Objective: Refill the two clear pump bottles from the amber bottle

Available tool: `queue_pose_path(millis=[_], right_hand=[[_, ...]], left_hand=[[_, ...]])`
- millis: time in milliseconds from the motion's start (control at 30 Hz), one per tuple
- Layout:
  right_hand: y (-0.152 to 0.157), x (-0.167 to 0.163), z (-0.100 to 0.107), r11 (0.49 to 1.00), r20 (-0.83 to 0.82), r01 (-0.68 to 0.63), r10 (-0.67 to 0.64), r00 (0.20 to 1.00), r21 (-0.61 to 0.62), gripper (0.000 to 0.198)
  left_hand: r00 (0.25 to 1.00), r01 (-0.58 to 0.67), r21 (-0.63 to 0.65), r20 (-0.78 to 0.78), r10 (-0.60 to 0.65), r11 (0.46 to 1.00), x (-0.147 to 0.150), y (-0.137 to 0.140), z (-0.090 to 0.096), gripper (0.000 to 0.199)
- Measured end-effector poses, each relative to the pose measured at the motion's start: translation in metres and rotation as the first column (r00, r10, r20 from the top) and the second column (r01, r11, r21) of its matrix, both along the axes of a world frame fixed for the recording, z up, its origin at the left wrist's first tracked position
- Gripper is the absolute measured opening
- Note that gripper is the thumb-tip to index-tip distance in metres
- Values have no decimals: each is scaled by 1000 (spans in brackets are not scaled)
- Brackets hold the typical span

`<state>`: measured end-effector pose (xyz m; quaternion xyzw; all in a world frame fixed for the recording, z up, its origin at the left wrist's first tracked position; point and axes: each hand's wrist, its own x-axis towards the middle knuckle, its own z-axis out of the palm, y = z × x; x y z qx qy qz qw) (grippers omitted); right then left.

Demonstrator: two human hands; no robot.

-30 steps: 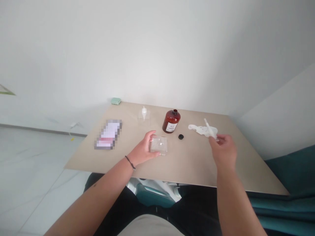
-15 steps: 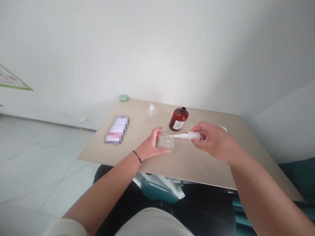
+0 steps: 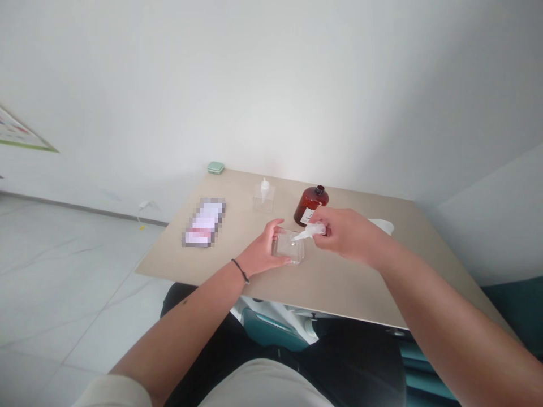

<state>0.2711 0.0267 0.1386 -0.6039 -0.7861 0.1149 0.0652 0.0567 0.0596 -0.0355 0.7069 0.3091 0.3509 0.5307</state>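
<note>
Near the front of the table, my left hand (image 3: 266, 250) is wrapped around a clear square bottle (image 3: 286, 249). Its thumb and fingers press on opposite sides, and the bottle's mouth shows near the middle of its top. A white pump head (image 3: 311, 230) is pinched in my right hand (image 3: 345, 232). The lower end of the pump meets the bottle's mouth; how far it reaches inside is hard to make out. Just behind my right hand stands an uncapped brown bottle (image 3: 313, 200) with a white label, partly covered by my fingers.
A second clear square bottle (image 3: 263, 198) with a white pump stands toward the back. A phone (image 3: 205, 222) with a blurred screen lies on the left, and a small green case (image 3: 216, 168) sits at the far left corner. Something white (image 3: 383, 226) lies behind my right wrist.
My right hand has moved left with the pump head, closer to the clear bottle, and less of the pump's white stem shows. My left hand keeps its hold on the bottle.
</note>
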Motion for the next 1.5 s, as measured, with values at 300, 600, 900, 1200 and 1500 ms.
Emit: queue_pose_path(millis=[300,600,900,1200,1500], right_hand=[[16,-35,6,985,105,-117,131,986,-125,20],[12,-31,-6,982,-35,-103,99,994,-157,20],[12,-27,-32,985,-199,-123,98,975,-121,22],[18,1,-107,974,-592,-100,205,779,205,14],[10,-8,-149,980,-846,-16,180,501,199,27]], left_hand=[[1000,-4,24,-5,5,1000,2,1,0,108],[1000,-5,22,7,4,1000,4,1,1,109],[999,20,11,-39,-20,1000,3,2,11,108],[992,-30,45,-120,35,999,4,2,16,90],[993,48,85,-113,-38,995,4,11,18,75]])
